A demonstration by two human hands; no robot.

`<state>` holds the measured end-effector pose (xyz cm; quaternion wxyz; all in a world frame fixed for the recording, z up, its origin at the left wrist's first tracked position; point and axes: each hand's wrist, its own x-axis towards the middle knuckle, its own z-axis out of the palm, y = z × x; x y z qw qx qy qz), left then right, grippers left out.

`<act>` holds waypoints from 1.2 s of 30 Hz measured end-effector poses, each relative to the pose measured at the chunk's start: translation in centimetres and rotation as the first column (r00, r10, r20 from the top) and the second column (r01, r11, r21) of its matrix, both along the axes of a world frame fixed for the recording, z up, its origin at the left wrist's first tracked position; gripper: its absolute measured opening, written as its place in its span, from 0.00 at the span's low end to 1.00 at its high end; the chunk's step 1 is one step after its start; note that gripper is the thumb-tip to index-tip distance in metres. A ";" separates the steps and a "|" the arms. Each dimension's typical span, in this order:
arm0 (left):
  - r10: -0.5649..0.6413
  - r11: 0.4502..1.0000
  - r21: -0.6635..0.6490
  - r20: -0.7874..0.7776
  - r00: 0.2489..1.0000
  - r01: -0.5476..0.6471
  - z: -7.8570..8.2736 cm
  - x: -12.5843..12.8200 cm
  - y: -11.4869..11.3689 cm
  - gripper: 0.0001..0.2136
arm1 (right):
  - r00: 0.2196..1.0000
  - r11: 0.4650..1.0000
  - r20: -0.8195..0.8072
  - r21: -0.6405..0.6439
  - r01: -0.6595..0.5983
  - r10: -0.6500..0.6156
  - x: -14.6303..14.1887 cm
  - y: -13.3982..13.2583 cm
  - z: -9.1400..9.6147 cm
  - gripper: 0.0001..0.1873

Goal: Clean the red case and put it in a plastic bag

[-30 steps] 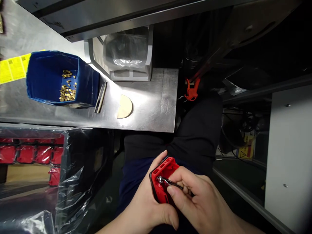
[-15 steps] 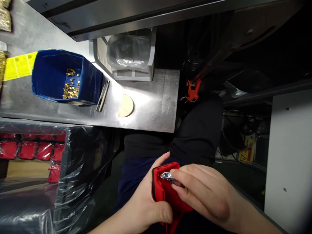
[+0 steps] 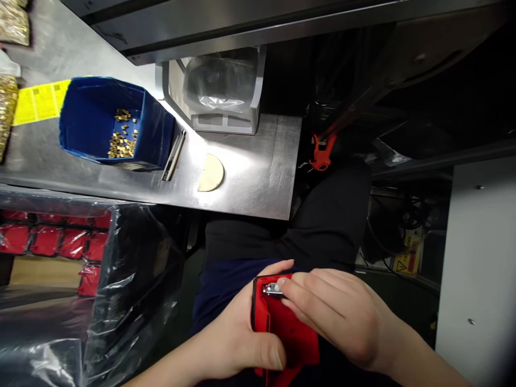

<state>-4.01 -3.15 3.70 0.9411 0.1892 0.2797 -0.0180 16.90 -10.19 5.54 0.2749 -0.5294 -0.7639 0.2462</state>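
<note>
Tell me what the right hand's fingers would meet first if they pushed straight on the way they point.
The right hand points left, fingertips already at the small metal piece on the red part; beyond lies the left hand.

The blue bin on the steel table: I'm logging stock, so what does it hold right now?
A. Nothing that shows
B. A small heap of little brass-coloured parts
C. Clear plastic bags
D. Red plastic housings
B: the blue bin shows a scatter of small brass-coloured parts on its floor, while the red housings sit bagged in a separate box.

One blue bin (image 3: 100, 121), one red housing (image 3: 282, 328), two hands (image 3: 338, 317).
</note>
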 end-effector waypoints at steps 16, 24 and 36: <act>0.012 1.000 -0.003 0.031 0.999 -0.012 -0.8 -0.5 0.5 0.47 | 0.987 0.995 -0.156 -0.093 0.033 -0.047 2.2 1.2 -0.3 0.10; 0.003 0.999 -0.032 0.006 1.000 -0.003 -1.0 -1.0 0.6 0.50 | 0.771 0.775 -0.159 -0.298 0.558 -0.617 1.5 3.5 -3.6 0.10; 0.245 0.956 0.177 -0.031 0.969 -0.236 -0.3 -1.4 1.2 0.47 | 0.810 0.795 0.308 -0.209 0.569 -0.499 -1.3 16.8 -12.5 0.22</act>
